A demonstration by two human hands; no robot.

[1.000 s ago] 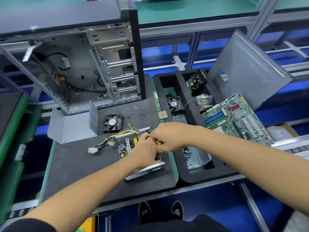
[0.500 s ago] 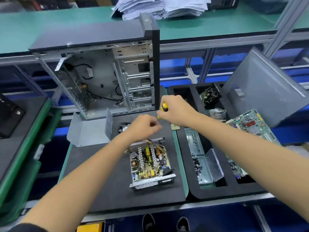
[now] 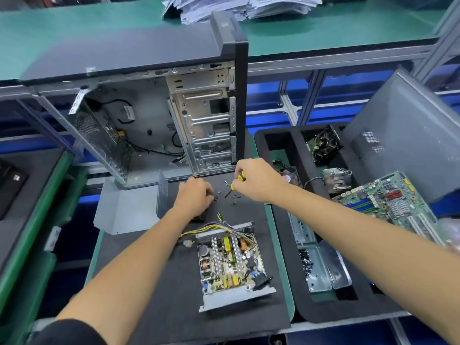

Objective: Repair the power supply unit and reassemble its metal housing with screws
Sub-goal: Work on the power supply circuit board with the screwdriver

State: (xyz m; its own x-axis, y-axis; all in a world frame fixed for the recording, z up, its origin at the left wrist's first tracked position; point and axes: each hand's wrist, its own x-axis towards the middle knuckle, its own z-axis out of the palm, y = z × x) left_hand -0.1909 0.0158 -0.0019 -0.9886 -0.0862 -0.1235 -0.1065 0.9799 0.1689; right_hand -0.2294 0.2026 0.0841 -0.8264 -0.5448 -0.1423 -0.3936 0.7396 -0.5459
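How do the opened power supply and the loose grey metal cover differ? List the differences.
The power supply lies near the mat's front edge with its circuit board, coils and wires exposed; the metal cover sits further back to the left, a bare bent sheet with nothing inside. The power supply trails coloured wires; the cover has none. Both are grey sheet metal, and neither hand touches them.

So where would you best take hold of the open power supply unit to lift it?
Probably by the power supply unit's bare metal base, at its long left and right edges, coming from above. The circuit board faces up uncovered, and wires crowd the far end, so the top offers no safe grip.
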